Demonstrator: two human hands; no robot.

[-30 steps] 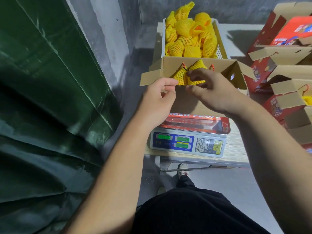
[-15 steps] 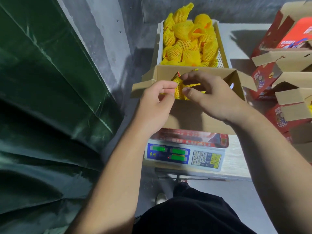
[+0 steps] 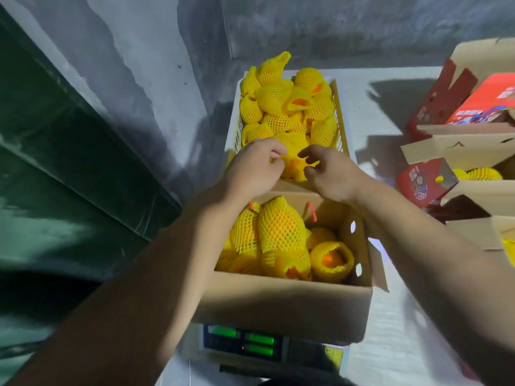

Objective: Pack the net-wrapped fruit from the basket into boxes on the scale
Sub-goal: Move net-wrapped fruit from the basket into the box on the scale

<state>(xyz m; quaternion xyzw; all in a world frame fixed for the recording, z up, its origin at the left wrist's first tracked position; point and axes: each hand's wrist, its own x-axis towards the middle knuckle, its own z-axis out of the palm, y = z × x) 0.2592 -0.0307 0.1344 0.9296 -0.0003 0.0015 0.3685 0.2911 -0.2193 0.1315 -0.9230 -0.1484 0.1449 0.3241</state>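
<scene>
Head view, looking down over open cardboard box (image 3: 281, 305) sitting on scale (image 3: 267, 348), green readouts lit at near edge. Inside box: several net-wrapped fruit (image 3: 281, 232) in yellow foam mesh, two standing tall at far side, one at right with orange skin showing through open net end. Just beyond box, touching its far flap: white basket (image 3: 341, 121) heaped with more yellow-netted fruit. Both hands reaching past box to near end of basket, either side of one netted fruit (image 3: 295, 165). Left hand (image 3: 255, 168) curled, fingertips pinching netting at fruit's left side. Right hand (image 3: 331, 174) fingers bent, loosely spread, tips at fruit's right side; actual grip cannot tell. Right of box, well apart: red and brown cartons (image 3: 459, 151), flaps up, yellow netting visible inside one. Left of box: dark green sheet (image 3: 64, 174) against grey wall
</scene>
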